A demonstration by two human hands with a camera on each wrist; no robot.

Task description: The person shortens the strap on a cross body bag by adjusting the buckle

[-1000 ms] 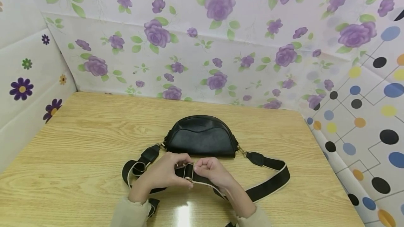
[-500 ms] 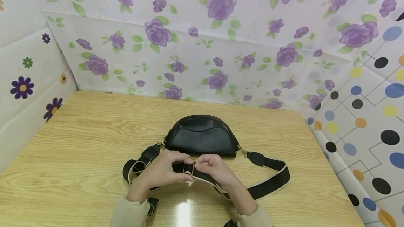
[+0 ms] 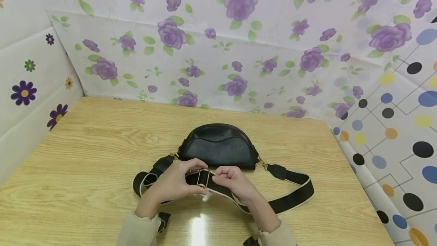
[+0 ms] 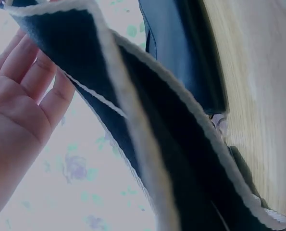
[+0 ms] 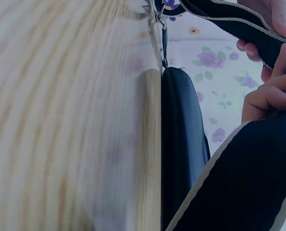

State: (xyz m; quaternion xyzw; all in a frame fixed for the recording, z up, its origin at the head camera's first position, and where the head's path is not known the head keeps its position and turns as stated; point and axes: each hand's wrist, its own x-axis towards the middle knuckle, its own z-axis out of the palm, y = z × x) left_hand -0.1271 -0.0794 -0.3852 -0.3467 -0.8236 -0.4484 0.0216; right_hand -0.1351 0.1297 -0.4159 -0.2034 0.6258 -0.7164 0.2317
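A black half-moon handbag stands at mid-table, its wide black strap with pale edging looping toward the person. My left hand holds the strap's metal slider buckle between thumb and fingers, gripping its top and bottom edges. Just right of the buckle, my right hand pinches the strap between thumb and curled fingers. In the left wrist view, folded layers of strap cover much of the picture. Fingers of both hands meet the raised strap in the right wrist view; the buckle is hardly visible there.
The wooden table carries the bag and both strap ends, clipped on by metal hooks. Dark bands show beside each sleeve. A floral sheet hangs behind the table, with patterned sheets at both sides.
Both hands have risen slightly in the head view, bringing the buckle and strap up with them. The gap between buckle and right fingertips looks a little wider. The bag stays in place.
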